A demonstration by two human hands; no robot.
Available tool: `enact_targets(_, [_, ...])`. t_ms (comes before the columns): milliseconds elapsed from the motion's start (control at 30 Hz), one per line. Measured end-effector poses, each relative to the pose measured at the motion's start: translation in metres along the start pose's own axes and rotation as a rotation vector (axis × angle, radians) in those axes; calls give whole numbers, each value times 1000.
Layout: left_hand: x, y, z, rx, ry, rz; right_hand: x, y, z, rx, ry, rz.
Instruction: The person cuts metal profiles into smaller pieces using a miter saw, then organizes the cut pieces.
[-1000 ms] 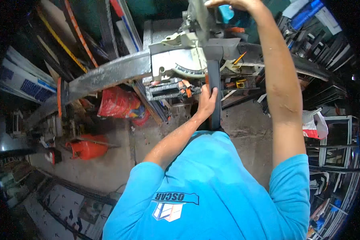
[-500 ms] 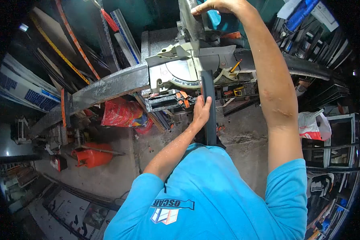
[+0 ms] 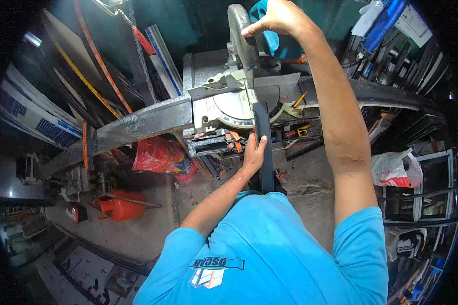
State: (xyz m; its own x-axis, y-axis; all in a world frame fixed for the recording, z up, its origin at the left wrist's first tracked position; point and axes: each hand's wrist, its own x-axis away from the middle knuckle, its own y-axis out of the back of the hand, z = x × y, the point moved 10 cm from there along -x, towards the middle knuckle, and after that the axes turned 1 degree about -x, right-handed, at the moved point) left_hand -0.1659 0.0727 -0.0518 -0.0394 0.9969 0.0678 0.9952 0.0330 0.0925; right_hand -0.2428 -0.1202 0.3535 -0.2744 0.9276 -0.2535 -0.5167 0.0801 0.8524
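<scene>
A dark grey metal profile (image 3: pixel 264 147) runs from my waist to the front of the mitre saw's pale base (image 3: pixel 226 104). My left hand (image 3: pixel 254 153) is wrapped round its left side, with the thumb on top. Above the base stands the raised saw blade and guard (image 3: pixel 241 38). My right hand (image 3: pixel 277 20) is at the turquoise saw handle (image 3: pixel 270 40), fingers bent over its top and thumb reaching left to the guard. Those fingertips are partly hidden behind the handle. A yellow pencil (image 3: pixel 300 98) lies on the right of the base.
A long grey bench beam (image 3: pixel 142 118) extends to both sides of the saw. Orange-tipped offcuts (image 3: pixel 234 141) lie below the base. A red bag (image 3: pixel 160 156) and a red gas cylinder (image 3: pixel 121 205) are at left. A plastic bag (image 3: pixel 396 170) hangs at right, near upright profiles (image 3: pixel 163 61).
The view has shifted, so the saw and bench appear slightly lower. The profile's far end sits a little lower in view. Both hands keep their holds.
</scene>
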Motion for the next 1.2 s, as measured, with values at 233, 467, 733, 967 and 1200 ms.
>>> enact_targets(233, [0, -2, 8, 66, 74, 0, -5, 0, -8, -87, -25, -8])
enact_targets(467, [2, -8, 3, -4, 79, -5, 22, 5, -3, -49, -135, -19])
enact_targets(733, [-2, -7, 6, -41, -13, -23, 29, 9, 1, -39, -133, -58])
enact_targets(967, [-2, -6, 9, -48, 67, -1, 66, 3, 3, -79, -80, -93])
enact_targets(1200, [-5, -8, 20, 4, 70, 15, 71, -10, -7, -113, -57, -158])
